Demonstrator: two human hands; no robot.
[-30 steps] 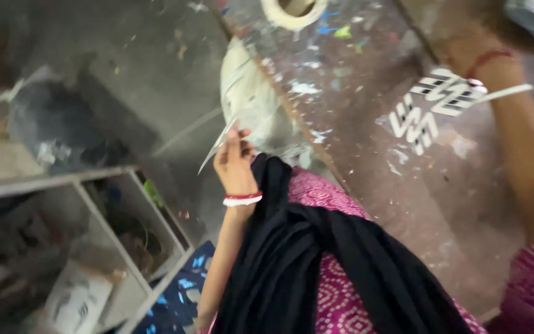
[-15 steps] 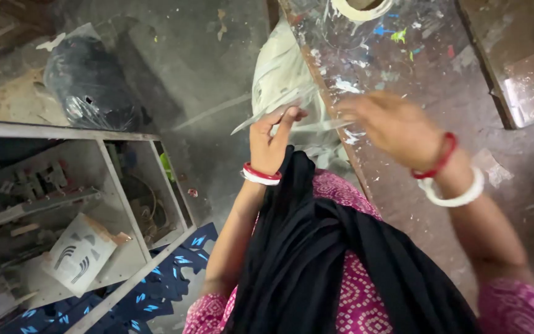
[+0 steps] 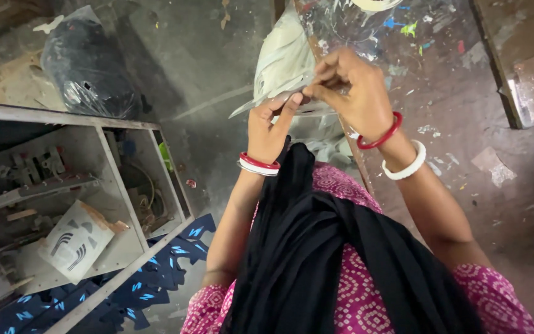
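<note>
Head view, left hand (image 3: pixel 271 127) and right hand (image 3: pixel 348 93) grip pinched on thin pale strip (image 3: pixel 267 99) between them

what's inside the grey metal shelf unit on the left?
The shelf unit holds a white card with grey stripes, dusty metal parts and tangled wires. The deeper corners are too dark to make out.

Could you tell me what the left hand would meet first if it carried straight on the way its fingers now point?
The left hand points up and to the right, pinching a thin pale strip. Straight on, it would most likely meet the right hand first, whose fingertips already nearly touch it at the strip; depth between them is hard to judge.
</note>
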